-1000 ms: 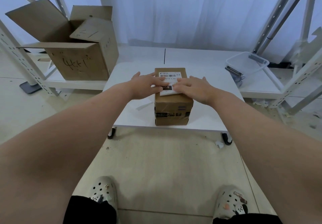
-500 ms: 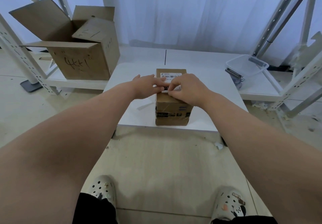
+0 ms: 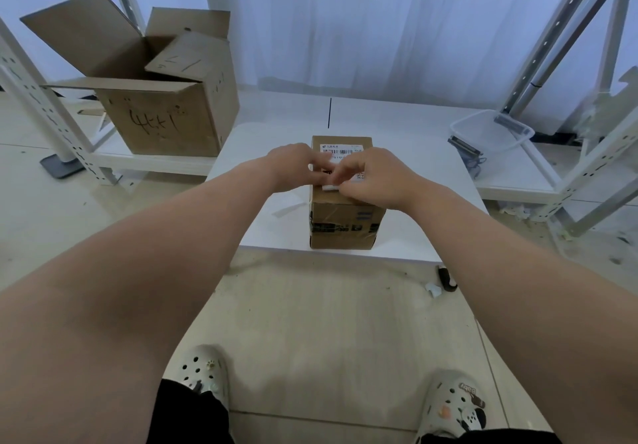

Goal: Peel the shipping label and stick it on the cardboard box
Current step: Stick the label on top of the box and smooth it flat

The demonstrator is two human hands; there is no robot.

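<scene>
A small brown cardboard box (image 3: 345,219) stands upright near the front edge of a low white table (image 3: 431,209). A white shipping label (image 3: 340,149) with a barcode lies on the box's top face. My left hand (image 3: 297,167) and my right hand (image 3: 373,178) both rest over the label's near half, fingers curled, fingertips meeting at its near edge. A white strip of the label's near end (image 3: 329,187) shows under my right thumb. The middle of the label is hidden by my fingers.
A large open cardboard box (image 3: 165,115) with handwriting stands on a low shelf at the left. A clear plastic tub (image 3: 490,133) sits on the shelf at the right. A strip of white backing paper (image 3: 288,209) lies on the table left of the small box. White metal racking frames both sides.
My hands went from lying flat on the label to curled, with the fingertips pinched together at the label's near edge. The box has not moved.
</scene>
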